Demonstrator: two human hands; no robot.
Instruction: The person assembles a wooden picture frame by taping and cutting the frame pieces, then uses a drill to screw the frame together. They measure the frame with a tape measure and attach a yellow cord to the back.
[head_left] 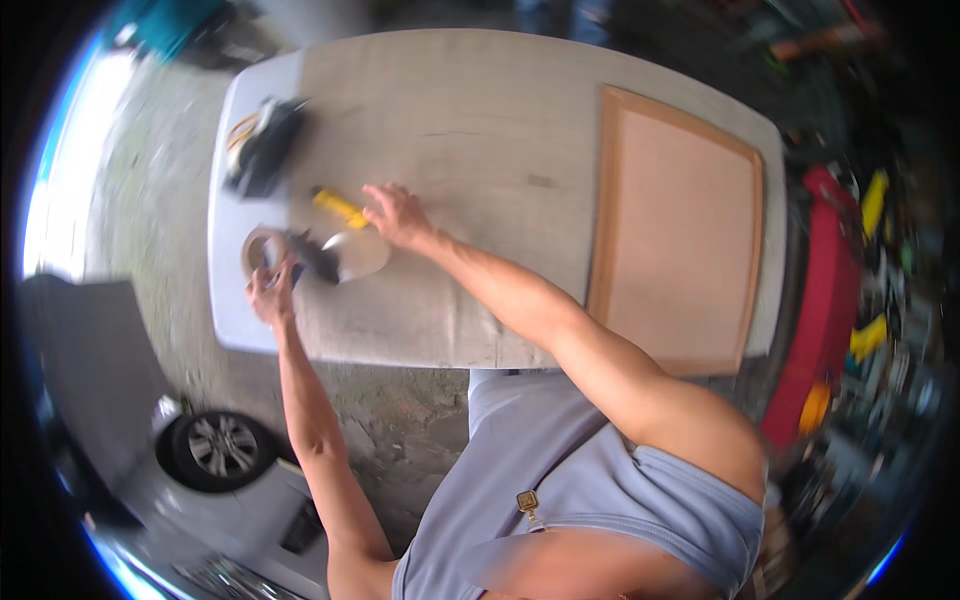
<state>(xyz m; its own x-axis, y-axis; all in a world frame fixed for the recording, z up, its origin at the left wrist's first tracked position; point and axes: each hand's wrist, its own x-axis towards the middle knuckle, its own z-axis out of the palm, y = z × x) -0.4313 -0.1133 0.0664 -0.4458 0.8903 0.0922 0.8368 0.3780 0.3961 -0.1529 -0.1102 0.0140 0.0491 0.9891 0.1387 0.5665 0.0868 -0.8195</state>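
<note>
My left hand (272, 292) is at the left part of the table, its fingers closed on the near edge of a tan roll of tape (250, 252). Just right of the roll lies a dark, blurred thing (318, 260) joined or next to a pale, rounded piece (362, 254); its kind is unclear. My right hand (398, 215) reaches across the table with fingers spread, holding nothing. By its fingertips lies a yellow tool with a dark end (340, 207), which looks like a utility knife.
A cloth-covered table (470, 130) spans the middle. On its right lies a large panel (680, 230) with a tan border. A blurred black-and-white object (265, 150) sits at the far left. A car wheel (220, 448) shows lower left; a red object (815, 310) and clutter stand right.
</note>
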